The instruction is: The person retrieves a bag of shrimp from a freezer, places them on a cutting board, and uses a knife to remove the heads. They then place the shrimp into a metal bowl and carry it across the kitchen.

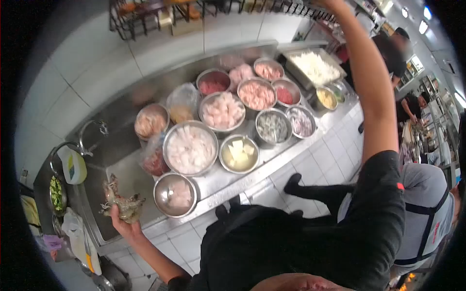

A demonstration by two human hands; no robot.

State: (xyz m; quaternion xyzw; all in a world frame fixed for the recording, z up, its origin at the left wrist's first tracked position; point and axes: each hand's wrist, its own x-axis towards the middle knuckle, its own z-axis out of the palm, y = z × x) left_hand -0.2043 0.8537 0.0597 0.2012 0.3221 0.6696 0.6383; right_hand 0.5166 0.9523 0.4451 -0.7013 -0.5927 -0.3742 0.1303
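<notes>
My left hand (124,227) is closed around a clump of raw shrimp (127,209), greyish with long feelers hanging off, held over the sink (131,177) on the left. High above, my right arm stretches up to a black wire rack (141,26). The right hand (331,4) is cut off by the top edge, so its fingers hardly show. Closest to the shrimp stands a metal bowl (164,198) with a few pale pieces in it.
Several metal bowls crowd the steel counter (216,194): white pieces (190,148), yellow blocks (238,154), grey shrimp (273,127), red meat (213,86). A tray of white shreds (315,68) stands beyond. Taps (87,153) rise at the left. A co-worker in grey (422,213) stands close right.
</notes>
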